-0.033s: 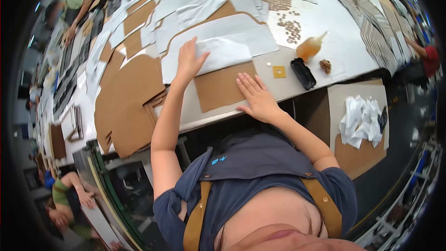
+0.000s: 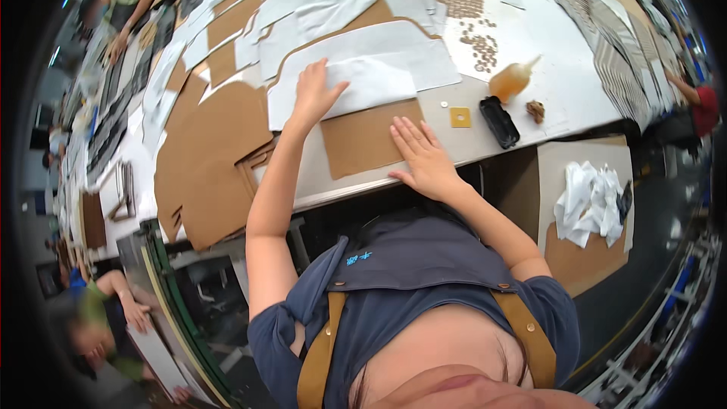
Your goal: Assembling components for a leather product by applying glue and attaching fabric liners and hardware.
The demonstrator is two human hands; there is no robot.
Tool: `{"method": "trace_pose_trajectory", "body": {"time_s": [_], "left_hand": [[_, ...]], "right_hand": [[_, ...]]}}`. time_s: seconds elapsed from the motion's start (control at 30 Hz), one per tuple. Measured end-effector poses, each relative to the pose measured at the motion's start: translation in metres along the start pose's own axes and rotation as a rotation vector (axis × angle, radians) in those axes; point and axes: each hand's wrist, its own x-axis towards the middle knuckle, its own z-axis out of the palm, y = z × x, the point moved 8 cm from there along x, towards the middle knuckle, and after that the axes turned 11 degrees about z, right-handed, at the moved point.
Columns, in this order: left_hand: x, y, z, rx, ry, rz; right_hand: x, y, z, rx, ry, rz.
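Note:
A brown rectangular panel [image 2: 362, 150], leather-like, lies flat at the table's near edge. My right hand [image 2: 425, 160] rests on its right side, fingers stretched and slightly spread. My left hand [image 2: 314, 95] lies on the white piece [image 2: 365, 85] just beyond the panel, with its thumb apart from the fingers. That white piece borders the panel's far edge; whether they are joined, I cannot tell. Farther back is a larger white piece with a curved brown edge [image 2: 390, 29]. Neither hand grips anything.
Stacked brown pieces [image 2: 208, 163] lie to the left. On the right are a yellow square [image 2: 460, 117], a black tray [image 2: 500, 123], an amber-filled bottle [image 2: 509, 83] and many small brown discs [image 2: 478, 49]. Crumpled white material [image 2: 589, 204] sits on a lower board. Other people work at both sides.
The view has shifted slightly. Both my hands keep their places on the pieces. At the lower left, another person has moved a little.

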Motion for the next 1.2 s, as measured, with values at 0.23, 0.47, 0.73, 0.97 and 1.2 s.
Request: {"method": "trace_pose_trajectory", "body": {"time_s": [0.23,0.47,0.73,0.97,1.2], "left_hand": [[0.018,-0.037,0.028,-0.105,-0.242,-0.247],[0.022,-0.033,0.015,0.048,0.038,-0.173],[-0.022,0.067,-0.038,0.115,0.246,0.127],[-0.065,0.116,-0.012,-0.115,-0.061,0.215],[-0.072,0.115,-0.003,-0.105,-0.046,0.214]], "right_hand": [[0.002,-0.002,0.001,-0.012,-0.002,0.013],[0.004,-0.001,0.000,-0.012,-0.001,0.002],[0.012,0.043,-0.016,0.541,0.083,0.094],[0.015,0.116,-0.061,-0.033,0.285,0.329],[0.006,0.110,-0.069,-0.116,0.183,0.217]]}}
